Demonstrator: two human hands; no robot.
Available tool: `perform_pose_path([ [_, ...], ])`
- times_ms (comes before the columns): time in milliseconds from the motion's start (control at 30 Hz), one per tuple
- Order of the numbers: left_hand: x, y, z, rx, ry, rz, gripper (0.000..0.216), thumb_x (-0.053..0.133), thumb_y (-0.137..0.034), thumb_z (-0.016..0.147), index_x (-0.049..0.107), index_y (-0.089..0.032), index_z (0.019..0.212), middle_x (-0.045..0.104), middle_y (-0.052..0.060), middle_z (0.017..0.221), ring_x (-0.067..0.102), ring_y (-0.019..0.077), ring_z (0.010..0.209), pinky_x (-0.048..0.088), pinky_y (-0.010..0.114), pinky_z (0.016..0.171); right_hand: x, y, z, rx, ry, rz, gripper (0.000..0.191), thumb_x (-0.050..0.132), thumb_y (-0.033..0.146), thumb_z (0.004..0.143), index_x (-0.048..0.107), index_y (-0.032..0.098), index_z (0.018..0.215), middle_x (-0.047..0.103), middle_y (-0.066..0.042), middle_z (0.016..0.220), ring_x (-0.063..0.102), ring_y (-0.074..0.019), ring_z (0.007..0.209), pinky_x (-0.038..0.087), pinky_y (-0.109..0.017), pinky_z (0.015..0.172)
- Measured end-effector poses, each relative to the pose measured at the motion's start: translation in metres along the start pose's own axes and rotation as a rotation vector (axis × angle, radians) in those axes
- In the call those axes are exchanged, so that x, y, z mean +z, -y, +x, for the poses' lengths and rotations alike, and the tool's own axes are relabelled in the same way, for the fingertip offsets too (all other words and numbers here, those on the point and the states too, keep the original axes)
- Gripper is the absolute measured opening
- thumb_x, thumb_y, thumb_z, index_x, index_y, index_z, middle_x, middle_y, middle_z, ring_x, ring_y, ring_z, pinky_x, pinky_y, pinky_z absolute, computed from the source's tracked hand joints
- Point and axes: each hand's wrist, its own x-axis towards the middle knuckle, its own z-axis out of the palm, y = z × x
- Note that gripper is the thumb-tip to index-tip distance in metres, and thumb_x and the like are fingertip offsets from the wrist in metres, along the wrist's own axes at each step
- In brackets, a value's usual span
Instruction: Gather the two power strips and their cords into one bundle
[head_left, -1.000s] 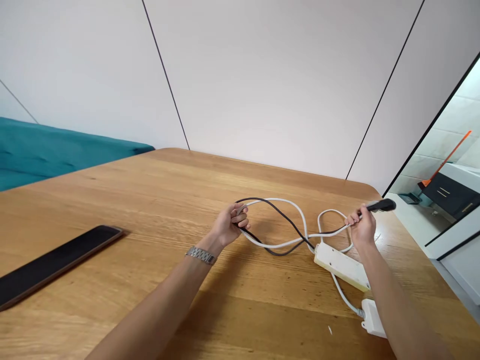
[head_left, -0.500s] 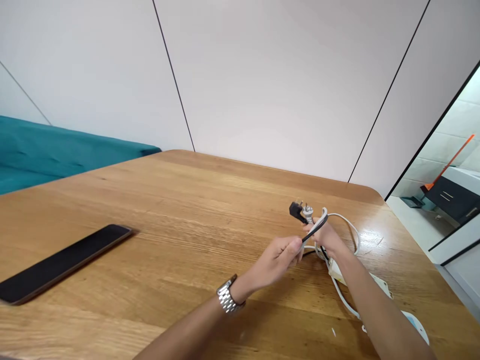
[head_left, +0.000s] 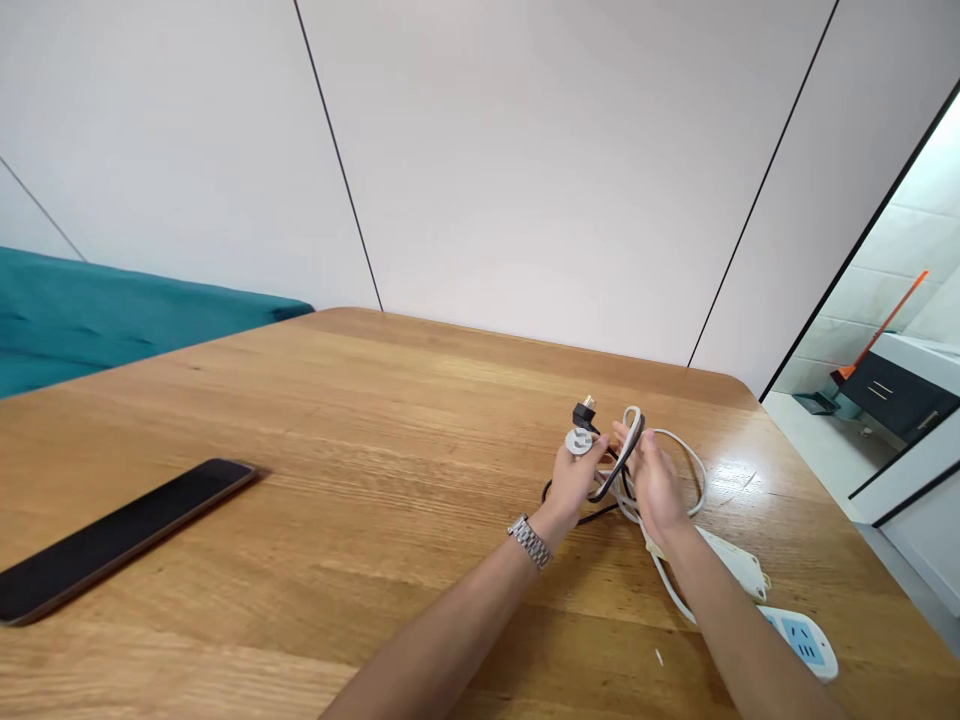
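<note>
Both my hands meet over the right part of the wooden table (head_left: 337, 420). My left hand (head_left: 576, 478), with a metal watch at the wrist, is closed around a folded bundle of white and black cords (head_left: 626, 452). A black plug (head_left: 583, 414) and a white plug (head_left: 578, 441) stick out above its fingers. My right hand (head_left: 655, 477) is cupped against the same bundle from the right, fingers partly open and touching the loops. The cords trail down to a white power strip (head_left: 739, 562) lying beside my right forearm, and a second white power strip (head_left: 802, 637) with blue sockets lies nearer.
A dark phone (head_left: 112, 540) lies flat at the table's left. A teal sofa (head_left: 112, 310) stands behind the table on the left. White wall panels rise at the back. To the right a doorway shows a dark box and an orange-handled tool.
The cords, spread wide between my hands a second ago, are now gathered into a tight bundle. My hands came together and the plugs moved into my left hand.
</note>
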Motion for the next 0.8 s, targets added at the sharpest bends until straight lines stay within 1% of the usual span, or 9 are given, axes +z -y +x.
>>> perform_pose_path([
  [67, -0.005, 0.005, 0.006, 0.023, -0.063, -0.126, 0.045, 0.073, -0.047, 0.057, 0.043, -0.020, 0.073, 0.058, 0.001, 0.072, 0.059, 0.0150, 0.067, 0.043, 0.021, 0.053, -0.018, 0.006, -0.018, -0.052, -0.035, -0.137, 0.057, 0.053, 0.065, 0.078, 0.067, 0.019, 0.110, 0.064, -0.010, 0.120, 0.056, -0.0274, 0.114, 0.040, -0.045, 0.100],
  [133, -0.014, 0.007, 0.012, 0.083, -0.099, -0.195, 0.047, 0.074, -0.042, 0.057, 0.035, -0.021, 0.072, 0.054, -0.002, 0.069, 0.059, 0.0143, 0.067, 0.043, 0.022, 0.056, -0.050, 0.013, -0.045, -0.114, -0.029, -0.522, 0.043, 0.059, 0.055, 0.079, 0.068, 0.023, 0.107, 0.062, -0.009, 0.123, 0.053, -0.0278, 0.118, 0.038, -0.044, 0.103],
  [200, -0.025, 0.007, 0.016, 0.205, -0.140, -0.132, 0.045, 0.072, -0.037, 0.061, 0.031, -0.022, 0.071, 0.048, -0.005, 0.066, 0.055, 0.0122, 0.065, 0.041, 0.022, 0.058, -0.092, 0.014, -0.078, -0.123, -0.043, -0.924, 0.039, 0.062, 0.051, 0.075, 0.069, 0.027, 0.105, 0.062, -0.008, 0.122, 0.053, -0.0305, 0.117, 0.037, -0.047, 0.103],
  [333, -0.043, 0.000, 0.016, 0.535, -0.211, 0.273, 0.025, 0.061, -0.029, 0.075, 0.037, -0.022, 0.074, 0.049, -0.002, 0.072, 0.048, 0.0122, 0.066, 0.040, 0.025, 0.065, -0.183, -0.001, -0.137, 0.063, 0.069, -1.491, 0.078, 0.076, 0.053, 0.051, 0.059, 0.036, 0.125, 0.054, -0.008, 0.134, 0.050, -0.0410, 0.119, 0.044, -0.055, 0.091],
  [433, -0.046, -0.005, 0.011, 0.830, -0.085, 0.709, 0.010, 0.057, -0.022, 0.076, 0.047, -0.021, 0.076, 0.056, 0.003, 0.078, 0.050, 0.0172, 0.075, 0.038, 0.031, 0.074, -0.223, -0.009, -0.150, 0.079, 0.081, -1.692, 0.073, 0.070, 0.054, 0.059, 0.053, 0.042, 0.129, 0.051, -0.005, 0.137, 0.048, -0.0391, 0.122, 0.044, -0.054, 0.091],
  [533, -0.037, -0.006, -0.003, 1.132, 0.310, 1.001, 0.006, 0.053, -0.018, 0.078, 0.051, -0.021, 0.073, 0.058, 0.003, 0.073, 0.049, 0.0184, 0.075, 0.036, 0.033, 0.076, -0.230, -0.009, -0.128, 0.069, -0.003, -1.721, 0.067, 0.065, 0.051, 0.065, 0.055, 0.036, 0.130, 0.054, -0.009, 0.133, 0.051, -0.0372, 0.117, 0.043, -0.052, 0.092],
  [600, -0.027, -0.003, -0.015, 1.285, 0.570, 1.091, 0.005, 0.050, -0.020, 0.081, 0.055, -0.020, 0.084, 0.060, 0.004, 0.074, 0.049, 0.0182, 0.075, 0.035, 0.034, 0.078, -0.223, -0.011, -0.100, 0.092, -0.034, -1.631, 0.066, 0.065, 0.047, 0.065, 0.058, 0.029, 0.128, 0.054, -0.011, 0.132, 0.055, -0.0352, 0.112, 0.044, -0.049, 0.093],
  [700, -0.010, 0.009, -0.028, 1.387, 0.798, 1.252, 0.021, 0.049, -0.021, 0.085, 0.055, -0.016, 0.104, 0.060, 0.005, 0.077, 0.050, 0.0197, 0.080, 0.035, 0.035, 0.083, -0.207, -0.018, -0.054, 0.080, -0.014, -1.321, 0.065, 0.069, 0.040, 0.059, 0.062, 0.021, 0.121, 0.046, -0.014, 0.140, 0.052, -0.0331, 0.119, 0.041, -0.045, 0.099],
  [800, 0.002, 0.023, -0.026, 1.408, 0.994, 1.415, 0.011, 0.053, -0.023, 0.082, 0.059, -0.016, 0.089, 0.060, 0.007, 0.082, 0.051, 0.0212, 0.087, 0.034, 0.036, 0.090, -0.185, -0.025, -0.020, 0.116, 0.117, -0.861, 0.052, 0.067, 0.044, 0.065, 0.068, 0.021, 0.112, 0.041, -0.011, 0.146, 0.052, -0.0295, 0.121, 0.042, -0.043, 0.101],
])
